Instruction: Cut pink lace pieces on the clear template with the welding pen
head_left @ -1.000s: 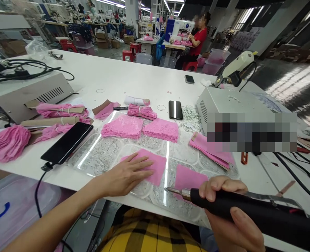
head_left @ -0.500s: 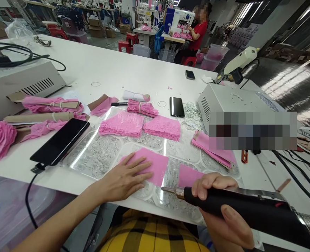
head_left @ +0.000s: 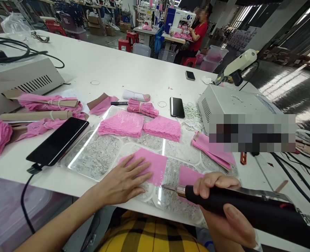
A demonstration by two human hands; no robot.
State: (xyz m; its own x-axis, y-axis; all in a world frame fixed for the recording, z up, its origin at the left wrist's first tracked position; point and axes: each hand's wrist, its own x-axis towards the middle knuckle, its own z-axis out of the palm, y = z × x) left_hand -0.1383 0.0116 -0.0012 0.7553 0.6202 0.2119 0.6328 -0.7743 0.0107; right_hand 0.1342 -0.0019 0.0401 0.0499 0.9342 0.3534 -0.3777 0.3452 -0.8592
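My left hand (head_left: 124, 180) lies flat with fingers spread, pressing on a pink fabric piece (head_left: 155, 164). My right hand (head_left: 223, 199) is wrapped round a thick black handheld tool (head_left: 251, 206) with a narrow metal tip. The tip points left, close to the lower right corner of that piece; I cannot tell if it touches. Another pink piece (head_left: 187, 175) lies to the right, partly hidden under the tool and hand. Beneath them is a clear patterned mat (head_left: 99, 154). Two stacks of pink lace, the left stack (head_left: 120, 124) and the right stack (head_left: 162, 128), sit beyond.
A charging phone (head_left: 57, 141) lies at left beside tied pink bundles (head_left: 50, 103). A second phone (head_left: 177, 107), tangled elastic loops (head_left: 193, 116) and folded pink fabric (head_left: 212, 150) are at right. Grey boxes flank the table, one at right (head_left: 228, 99). A co-worker (head_left: 199, 36) sits behind.
The view has shifted slightly. The tool has moved a little, and more of the right-hand pink piece shows below it. My left hand stays flat on the fabric.
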